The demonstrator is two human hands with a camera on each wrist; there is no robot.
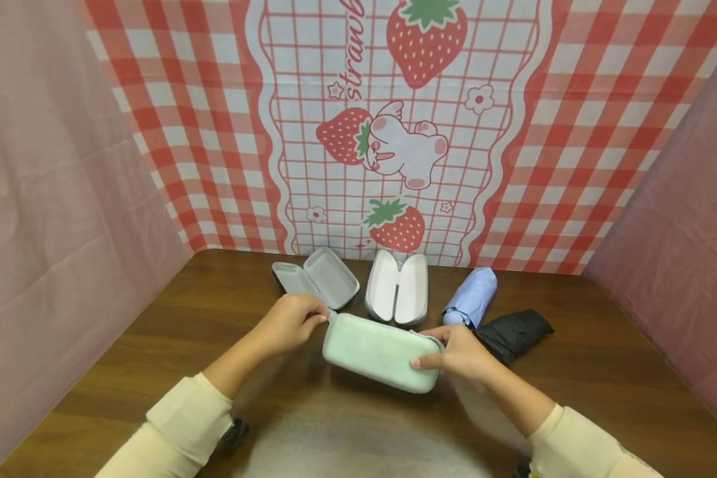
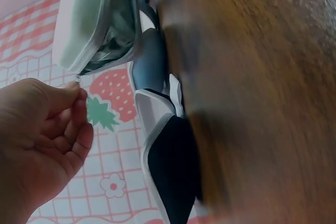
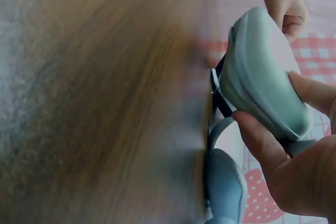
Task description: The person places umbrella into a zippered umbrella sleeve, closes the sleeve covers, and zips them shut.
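Note:
A mint-green zip case (image 1: 382, 352) is held up above the table, tilted a little down to the right. At its left end my left hand (image 1: 293, 322) pinches a small tab at the zip edge between thumb and fingers; the left wrist view shows this left hand (image 2: 47, 135) close up. My right hand (image 1: 463, 355) grips the case's right end, thumb on the broad face. In the right wrist view the right hand (image 3: 299, 166) has its fingers along the underside. How far the zip is undone I cannot tell.
Behind the case, a grey case (image 1: 331, 279) and a white case (image 1: 415, 289) stand open. To the right lie a blue folded umbrella (image 1: 473, 295) and a black folded umbrella (image 1: 516, 334). A checked strawberry cloth (image 1: 215, 133) hangs at the table's back edge.

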